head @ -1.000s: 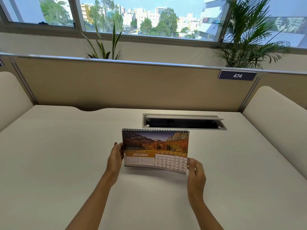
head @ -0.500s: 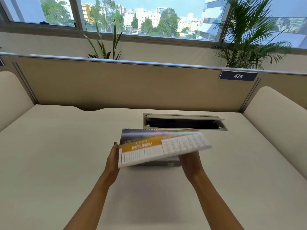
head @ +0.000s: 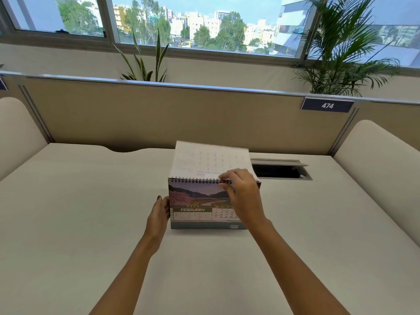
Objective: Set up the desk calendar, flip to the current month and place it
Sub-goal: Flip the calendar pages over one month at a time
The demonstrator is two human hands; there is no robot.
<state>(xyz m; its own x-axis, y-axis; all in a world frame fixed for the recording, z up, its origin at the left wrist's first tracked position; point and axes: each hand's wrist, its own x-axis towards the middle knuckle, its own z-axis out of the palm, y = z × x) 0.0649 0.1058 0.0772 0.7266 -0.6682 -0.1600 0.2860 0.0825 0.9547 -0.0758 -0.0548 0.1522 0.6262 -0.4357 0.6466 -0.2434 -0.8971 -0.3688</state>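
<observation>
The left edge of the desk calendar is steadied by the left hand, whose fingers are pressed flat against the side of the stand; whether they curl round the edge cannot be told. The right hand is laid over the upper right part of the calendar, with its fingertips at the spiral binding, where a blurred white page is raised above the coil and tipped toward the far side. Whether that page is pinched or only pushed cannot be made out. Both forearms are stretched forward from the lower edge of the view, the right one crossing in front of the calendar's lower right corner.

The calendar is stood upright on the pale desk, near its middle, with the sheet headed FEBRUARY turned toward the camera. A recessed cable tray with its lid raised is set into the desk just behind and to the right. The desk is closed off by a beige partition bearing a dark plate marked 474. Beyond it, two potted plants, one at the centre and one at the right, are seen below a wide window showing trees and buildings.
</observation>
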